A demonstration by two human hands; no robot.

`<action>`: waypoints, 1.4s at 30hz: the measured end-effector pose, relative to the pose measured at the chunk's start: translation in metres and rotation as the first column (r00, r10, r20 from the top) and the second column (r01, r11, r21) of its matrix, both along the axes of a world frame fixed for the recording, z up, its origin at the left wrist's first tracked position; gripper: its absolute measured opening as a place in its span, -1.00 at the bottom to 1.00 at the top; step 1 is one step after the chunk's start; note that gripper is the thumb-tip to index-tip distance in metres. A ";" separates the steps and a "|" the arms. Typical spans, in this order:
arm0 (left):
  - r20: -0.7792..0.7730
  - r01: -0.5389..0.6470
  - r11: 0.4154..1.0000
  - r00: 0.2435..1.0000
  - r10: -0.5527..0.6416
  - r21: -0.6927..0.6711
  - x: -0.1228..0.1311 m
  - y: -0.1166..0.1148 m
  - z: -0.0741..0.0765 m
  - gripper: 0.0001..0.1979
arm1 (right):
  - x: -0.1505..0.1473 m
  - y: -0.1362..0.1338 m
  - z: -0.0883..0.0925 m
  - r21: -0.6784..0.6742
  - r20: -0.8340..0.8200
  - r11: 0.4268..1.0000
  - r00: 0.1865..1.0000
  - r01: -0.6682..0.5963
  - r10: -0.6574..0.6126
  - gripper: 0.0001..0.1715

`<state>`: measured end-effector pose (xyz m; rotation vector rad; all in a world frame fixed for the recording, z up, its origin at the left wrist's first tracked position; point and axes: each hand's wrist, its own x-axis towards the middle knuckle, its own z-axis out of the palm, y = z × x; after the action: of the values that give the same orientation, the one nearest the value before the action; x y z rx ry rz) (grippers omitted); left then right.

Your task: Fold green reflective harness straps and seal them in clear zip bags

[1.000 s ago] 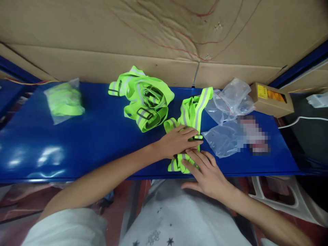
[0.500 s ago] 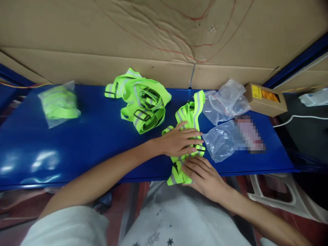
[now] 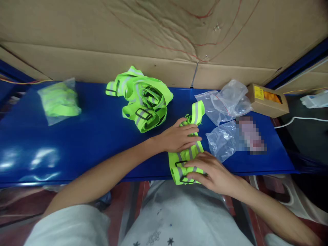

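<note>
Neon-green straps with silver stripes and black buckles (image 3: pixel 176 158) lie bunched at the table's front edge. My left hand (image 3: pixel 180 135) rests flat over their upper part, fingers spread to the right. Lower down, my right hand (image 3: pixel 205 171) has its fingers curled around the near end of the bundle, beside a black buckle. One loose strap end (image 3: pixel 197 111) curls up beyond my left hand. Behind my left forearm sits a second tangled heap of the same straps (image 3: pixel 146 99), touched by neither hand.
On the blue table (image 3: pixel 97 143), a clear bag of green straps (image 3: pixel 60 100) lies at the left. Clear plastic bags (image 3: pixel 222 140) lie right of my hands, near a blurred pinkish item (image 3: pixel 251 135) and an open cardboard box (image 3: pixel 268 104). Cardboard (image 3: pixel 89 61) lines the back.
The near end of the bundle has been folded over, with its buckles now showing on top. My right hand has shifted slightly right, and the far strap end has dropped lower.
</note>
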<state>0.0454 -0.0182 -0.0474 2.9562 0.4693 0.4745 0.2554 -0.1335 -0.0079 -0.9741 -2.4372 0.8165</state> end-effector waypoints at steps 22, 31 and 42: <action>0.076 -0.005 1.000 0.997 0.006 -0.015 0.002 -0.006 0.003 -0.66 | 0.004 -0.011 -0.002 0.241 0.142 0.963 0.986 -0.119 0.087 -0.46; 0.031 0.035 0.999 0.999 -0.035 0.005 0.002 -0.003 -0.005 -0.63 | -0.005 0.027 0.018 -0.138 0.009 0.988 0.997 -0.074 0.076 -0.68; -0.032 -0.032 0.999 0.999 0.031 -0.025 -0.004 0.008 0.002 -0.65 | -0.015 0.018 -0.006 0.500 0.174 0.856 0.954 0.128 -0.244 -0.69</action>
<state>0.0413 -0.0106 -0.0449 2.9399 0.5219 0.4216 0.2407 -0.1155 -0.0144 -1.1236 -2.4960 0.0060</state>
